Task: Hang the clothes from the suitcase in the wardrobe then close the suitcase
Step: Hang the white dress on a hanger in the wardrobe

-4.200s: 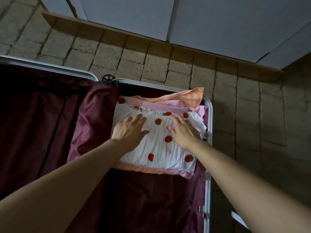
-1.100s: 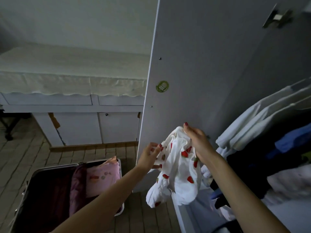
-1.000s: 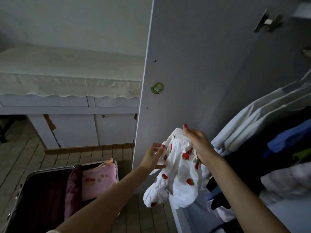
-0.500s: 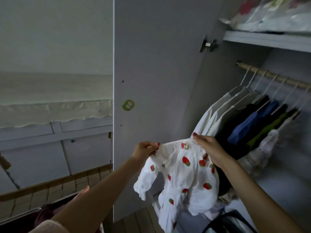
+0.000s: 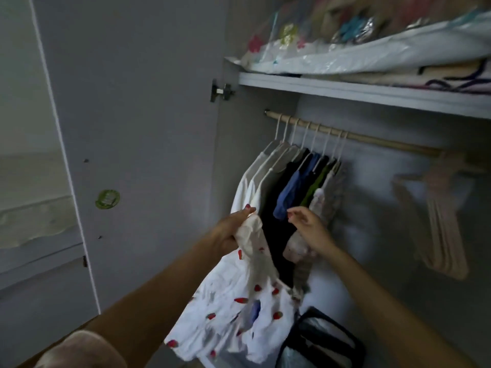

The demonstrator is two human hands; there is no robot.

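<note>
Head view, wardrobe (image 5: 265, 155) open. Left hand (image 5: 231, 232) gripping white strawberry top (image 5: 239, 301) bunched at one end, fingers curled tight round the fabric; rest of top hanging down in front of wardrobe, held up beside hung clothes (image 5: 292, 179). Likely gathered one-handed to free the other hand. Right hand (image 5: 308, 227) holding nothing, fingers loosely spread, just in front of the hung clothes, near a pale garment's lower edge (contact unclear). Probably on its way to a hanger.

Rail (image 5: 372, 140) crowded at left end with filled hangers, bare in the middle. Spare hangers (image 5: 438, 224) bunched at far right of rail, blurred, well apart from right hand. Shelf (image 5: 372, 94) above rail stacked with bagged bedding. Dark bag (image 5: 318, 341) on wardrobe floor under the top. Green sticker (image 5: 107, 199) on door's inner face.

Suitcase not in view. Step in hand: getting a hanger for the top; top not yet hung, so task early on.
</note>
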